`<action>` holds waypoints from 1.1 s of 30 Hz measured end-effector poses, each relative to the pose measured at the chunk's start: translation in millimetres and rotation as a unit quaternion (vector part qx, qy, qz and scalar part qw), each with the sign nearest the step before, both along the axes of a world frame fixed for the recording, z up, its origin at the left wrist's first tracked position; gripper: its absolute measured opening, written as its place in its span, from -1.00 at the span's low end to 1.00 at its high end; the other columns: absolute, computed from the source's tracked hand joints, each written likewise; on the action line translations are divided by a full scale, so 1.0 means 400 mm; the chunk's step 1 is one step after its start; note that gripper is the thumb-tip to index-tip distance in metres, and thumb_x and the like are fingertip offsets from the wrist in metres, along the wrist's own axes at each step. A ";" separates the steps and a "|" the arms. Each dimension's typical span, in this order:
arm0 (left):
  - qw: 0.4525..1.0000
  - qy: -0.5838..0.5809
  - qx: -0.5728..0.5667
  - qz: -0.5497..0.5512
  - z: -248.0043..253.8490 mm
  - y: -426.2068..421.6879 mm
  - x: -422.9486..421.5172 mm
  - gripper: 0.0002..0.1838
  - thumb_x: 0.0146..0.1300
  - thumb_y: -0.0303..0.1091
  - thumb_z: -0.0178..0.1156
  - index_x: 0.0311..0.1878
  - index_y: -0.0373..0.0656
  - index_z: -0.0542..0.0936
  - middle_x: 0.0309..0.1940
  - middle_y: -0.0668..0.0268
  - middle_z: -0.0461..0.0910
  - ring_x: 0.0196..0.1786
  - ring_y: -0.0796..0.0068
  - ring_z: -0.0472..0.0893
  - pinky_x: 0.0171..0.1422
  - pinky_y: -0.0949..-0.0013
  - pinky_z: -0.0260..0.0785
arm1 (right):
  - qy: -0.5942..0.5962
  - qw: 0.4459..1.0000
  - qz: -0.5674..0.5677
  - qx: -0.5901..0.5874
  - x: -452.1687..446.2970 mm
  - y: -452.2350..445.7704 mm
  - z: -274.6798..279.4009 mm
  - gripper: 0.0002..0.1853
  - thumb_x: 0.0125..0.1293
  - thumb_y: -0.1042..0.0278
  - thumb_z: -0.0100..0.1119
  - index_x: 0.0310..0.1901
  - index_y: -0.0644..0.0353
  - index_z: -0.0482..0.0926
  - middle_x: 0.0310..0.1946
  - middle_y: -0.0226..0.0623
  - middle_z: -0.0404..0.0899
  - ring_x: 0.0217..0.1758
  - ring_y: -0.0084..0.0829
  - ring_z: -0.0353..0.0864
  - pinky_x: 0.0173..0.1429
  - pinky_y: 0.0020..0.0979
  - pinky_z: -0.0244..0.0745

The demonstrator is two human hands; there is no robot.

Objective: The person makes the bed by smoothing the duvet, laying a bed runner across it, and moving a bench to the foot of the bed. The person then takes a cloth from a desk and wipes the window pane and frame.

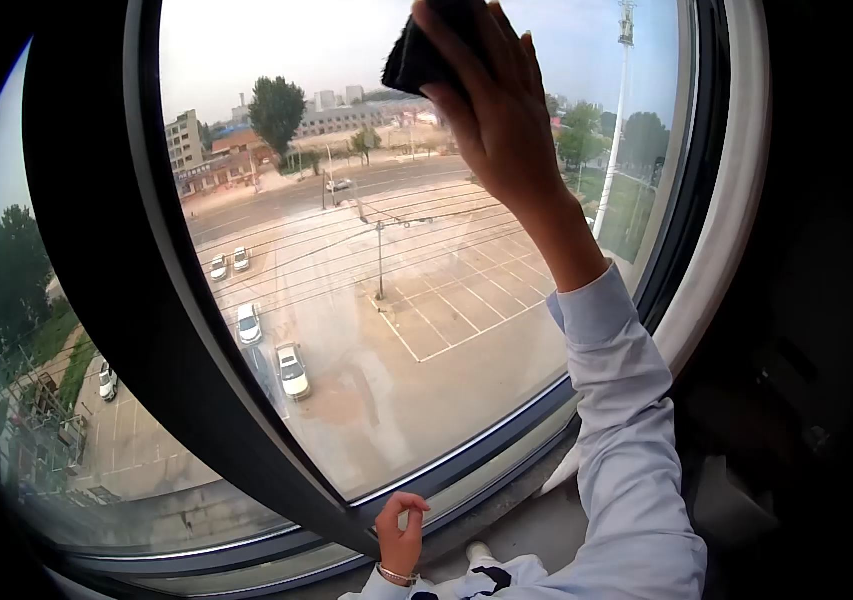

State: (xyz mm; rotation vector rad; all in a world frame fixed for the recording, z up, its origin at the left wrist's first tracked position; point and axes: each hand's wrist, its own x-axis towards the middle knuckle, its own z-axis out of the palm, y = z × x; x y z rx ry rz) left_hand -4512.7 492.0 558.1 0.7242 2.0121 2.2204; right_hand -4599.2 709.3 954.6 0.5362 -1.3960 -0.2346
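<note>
My right hand point(501, 120) is raised high against the window glass point(426, 400), its fingers spread over a black cloth point(416, 62). The cloth lies between the palm and the pane, and its upper part runs out of view. My left hand point(401, 530) is low, beside the bottom corner of the window frame point(346, 525). Its fingers are curled in with the thumb close to them, and nothing shows in them. A bracelet point(396, 576) circles the left wrist. I cannot tell whether this hand touches the frame.
A thick dark mullion point(96, 220) divides this pane from another at the left. A pale curved trim point(736, 200) borders the right side. Below are a grey floor point(546, 530) and a shoe point(478, 551). Parked cars point(291, 372) and a lot show outside.
</note>
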 end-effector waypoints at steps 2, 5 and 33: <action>0.999 0.030 -0.013 0.022 -0.001 0.029 -0.008 -0.91 0.06 -0.62 0.05 -0.39 -0.24 0.51 -0.42 0.26 0.56 -0.30 0.43 0.56 -0.13 0.43 0.35 | -0.008 0.996 -0.048 -0.075 -0.028 0.150 -0.014 -0.55 0.38 0.16 -0.22 0.31 -0.22 0.17 0.33 -0.24 0.10 0.38 -0.12 0.05 0.40 -0.03 -0.19; 0.984 0.162 -0.038 0.064 0.046 0.090 -0.026 -0.93 0.04 -0.61 0.05 -0.39 -0.26 0.49 -0.35 0.21 0.55 -0.20 0.35 0.55 -0.03 0.38 0.33 | -0.001 0.990 -0.066 -0.127 -0.029 0.278 -0.026 -0.54 0.38 0.14 -0.22 0.31 -0.14 0.16 0.33 -0.25 0.10 0.39 -0.16 0.06 0.40 -0.06 -0.17; 0.810 0.501 -0.230 0.203 0.040 1.026 -0.085 -0.62 0.08 -0.47 -0.02 0.02 -0.12 0.48 0.23 0.13 0.29 0.38 -0.03 0.07 0.43 -0.07 -0.29 | -0.015 0.984 -0.041 -0.175 0.102 1.459 -0.053 -0.53 0.38 0.14 -0.30 0.29 0.02 0.19 0.29 -0.16 0.15 0.33 -0.15 0.12 0.36 -0.22 0.04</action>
